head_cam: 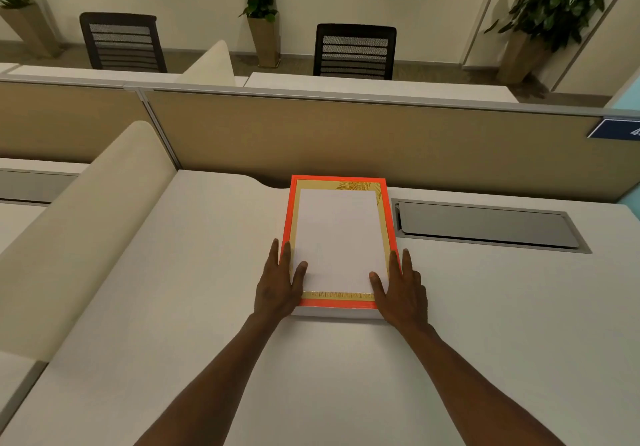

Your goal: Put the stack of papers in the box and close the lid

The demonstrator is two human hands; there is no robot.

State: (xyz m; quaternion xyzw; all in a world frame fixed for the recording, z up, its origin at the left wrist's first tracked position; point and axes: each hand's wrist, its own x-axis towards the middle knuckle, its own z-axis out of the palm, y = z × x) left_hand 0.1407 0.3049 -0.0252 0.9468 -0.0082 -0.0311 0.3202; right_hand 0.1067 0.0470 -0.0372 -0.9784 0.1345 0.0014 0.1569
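- The left hand (278, 284) lies flat with fingers spread, against the left edge of the box (286, 237), thumb on the papers.
- The stack of papers (337, 237) sits inside the orange-rimmed box, mid-desk (173, 289), no lid on it.
- The right hand (401, 289) mirrors it, fingers spread along the box's right edge.
- A grey hatch (485, 224) sits further right.

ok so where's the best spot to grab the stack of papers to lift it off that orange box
Probably by its two long side edges near the front corners, one hand from each side. The stack of papers lies flat on the box, long axis running away; left hand and right hand already flank it.
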